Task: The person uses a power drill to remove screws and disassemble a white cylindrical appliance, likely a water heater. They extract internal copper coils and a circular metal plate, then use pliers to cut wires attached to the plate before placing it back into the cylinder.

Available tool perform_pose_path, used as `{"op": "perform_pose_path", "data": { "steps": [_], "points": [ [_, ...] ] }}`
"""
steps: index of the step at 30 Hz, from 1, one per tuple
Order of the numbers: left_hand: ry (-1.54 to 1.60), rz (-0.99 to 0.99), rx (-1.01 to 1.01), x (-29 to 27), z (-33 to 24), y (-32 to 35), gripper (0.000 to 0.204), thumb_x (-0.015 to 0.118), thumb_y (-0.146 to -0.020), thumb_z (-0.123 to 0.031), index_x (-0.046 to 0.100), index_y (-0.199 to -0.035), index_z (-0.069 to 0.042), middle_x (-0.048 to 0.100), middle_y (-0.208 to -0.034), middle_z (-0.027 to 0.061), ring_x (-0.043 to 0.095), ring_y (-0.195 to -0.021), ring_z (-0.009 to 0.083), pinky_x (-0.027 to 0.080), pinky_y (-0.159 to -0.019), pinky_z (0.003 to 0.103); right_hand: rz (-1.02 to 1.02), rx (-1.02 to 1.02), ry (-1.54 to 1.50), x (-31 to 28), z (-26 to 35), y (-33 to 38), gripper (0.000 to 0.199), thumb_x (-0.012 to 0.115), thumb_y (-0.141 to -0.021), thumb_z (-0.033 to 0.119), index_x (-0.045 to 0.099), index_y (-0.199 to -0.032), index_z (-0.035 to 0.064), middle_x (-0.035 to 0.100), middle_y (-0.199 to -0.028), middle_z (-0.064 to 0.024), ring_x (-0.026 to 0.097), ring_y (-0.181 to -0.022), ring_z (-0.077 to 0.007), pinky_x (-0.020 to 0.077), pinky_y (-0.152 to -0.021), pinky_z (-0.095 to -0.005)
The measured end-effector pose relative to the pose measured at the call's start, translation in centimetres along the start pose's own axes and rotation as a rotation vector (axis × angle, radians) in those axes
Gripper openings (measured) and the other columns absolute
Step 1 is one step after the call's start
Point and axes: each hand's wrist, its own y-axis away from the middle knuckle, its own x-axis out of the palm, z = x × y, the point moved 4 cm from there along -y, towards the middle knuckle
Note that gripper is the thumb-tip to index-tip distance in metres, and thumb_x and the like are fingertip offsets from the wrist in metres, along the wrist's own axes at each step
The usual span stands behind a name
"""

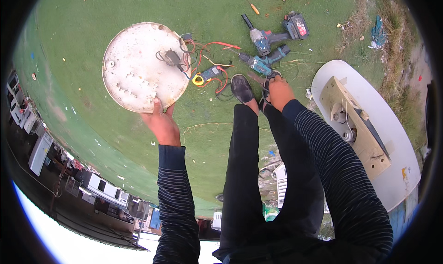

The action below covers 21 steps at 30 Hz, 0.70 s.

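My left hand (161,125) grips the lower edge of a round off-white disc (138,74), thumb on its upper face and fingers hidden beneath. On the disc lies a small dark box with wires (172,58), beside several small raised clips. Close to my right shoe, my right hand (279,94) is closed round a hand tool (256,78) with a dark looped handle and a brownish, narrow tip. Its exact kind is hard to make out. Between the hands, a clamp meter (211,73) with a yellow jaw lies among red and black leads (221,44).
A teal cordless drill (259,63) and a cordless impact wrench (263,38) lie beyond my feet. An orange-handled tool (254,9) is farther off. To the right stands a white rounded panel (337,72) bearing a beige housing (339,95). Green turf (115,148) covers the ground.
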Motion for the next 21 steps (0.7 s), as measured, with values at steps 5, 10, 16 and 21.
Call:
{"op": "perform_pose_path", "data": {
  "steps": [5, 10, 16, 21],
  "points": [
    [0.076, 0.048, -0.098, -0.3, 5.3, -2.3, 0.054, 0.055, -0.099, 0.003, 0.039, -0.150, -0.007, 0.051, -0.148, 0.0170, 0.060, -0.127, 0.0337, 0.054, -0.104, 0.056, -0.451, -0.220, -0.117, -3.0, -0.9, -8.0, 0.025, 0.068, -0.084, 0.009, 0.067, -0.109, 0.0045, 0.062, -0.107, -0.0161, 0.062, -0.104, -0.0360, 0.0546, -0.089, -0.0441],
    [0.101, 0.104, -0.498, -3.4, 17.3, -6.4, 0.048, 0.057, -0.098, 0.001, 0.049, -0.144, -0.008, 0.054, -0.147, 0.0155, 0.063, -0.122, 0.0307, 0.051, -0.108, 0.051, -0.452, -0.008, 0.144, -3.8, -6.5, -17.0, 0.043, 0.066, -0.083, 0.005, 0.060, -0.125, 0.0019, 0.062, -0.112, -0.0152, 0.059, -0.112, -0.0355, 0.0526, -0.091, -0.0457],
    [-0.244, 0.187, -1.017, -2.7, 24.3, -2.7, 0.062, 0.064, -0.100, -0.044, 0.053, -0.137, 0.004, 0.068, -0.126, 0.0152, 0.068, -0.102, 0.0274, 0.054, -0.098, 0.045, -0.649, 0.002, -0.043, -4.1, -6.0, -20.5, 0.032, 0.066, -0.087, 0.016, 0.062, -0.116, 0.0013, 0.063, -0.116, -0.0203, 0.060, -0.110, -0.0400, 0.0532, -0.092, -0.0491],
    [-0.699, 0.273, -0.885, -2.2, 23.9, -4.7, 0.059, 0.066, -0.095, -0.052, 0.062, -0.119, 0.001, 0.068, -0.089, 0.0097, 0.068, -0.076, 0.0233, 0.059, -0.074, 0.043, -0.607, -0.070, -0.111, -5.7, -6.2, -21.2, 0.021, 0.065, -0.087, 0.015, 0.063, -0.105, 0.0041, 0.066, -0.102, -0.0198, 0.066, -0.098, -0.0409, 0.0544, -0.085, -0.0504]
  ]
}}
